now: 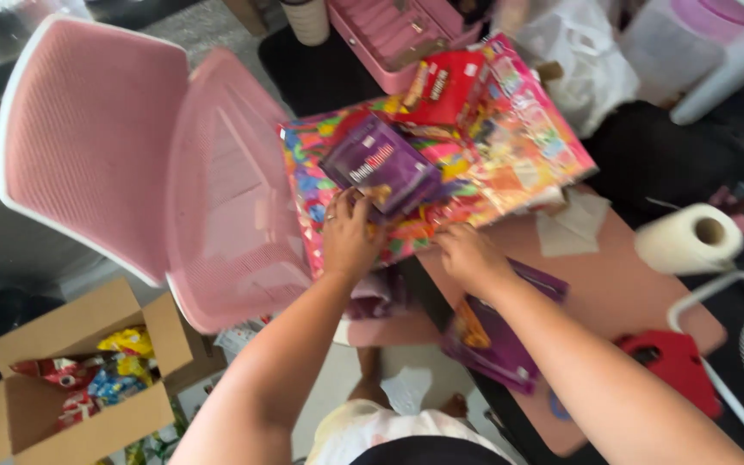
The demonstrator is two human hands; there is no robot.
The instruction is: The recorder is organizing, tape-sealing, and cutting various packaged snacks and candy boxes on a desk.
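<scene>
— So, starting nearest: where are the hands?

— Both at the middle of the frame. The left hand [350, 234] has its fingers curled over the near corner of the purple box [381, 164], gripping it; the right hand [467, 256] lies just beside, fingers bent down onto the edge of the colourful wrapping paper [475, 164]. Whether it pinches the sheet or only presses it, I cannot tell.

— How would that box handle?

— Light, I'd judge — thin card, stiff enough to keep its shape but easy to dent. Best taken by its edges or corners. The paper under it looks glossy and slippery, likely to crease or tear if pulled at one point.

— And what does it all rest on?

— A pinkish-brown table [613, 284], crowded. A red box [445, 86] sits on the paper further up, a paper towel roll [691, 238] lies at the right, and a flat purple packet [492, 340] is under the right forearm.

— The room?

— A pink chair [131, 164] fills the left — below it, lower left, an open cardboard box [71, 387] of snack packets.
</scene>
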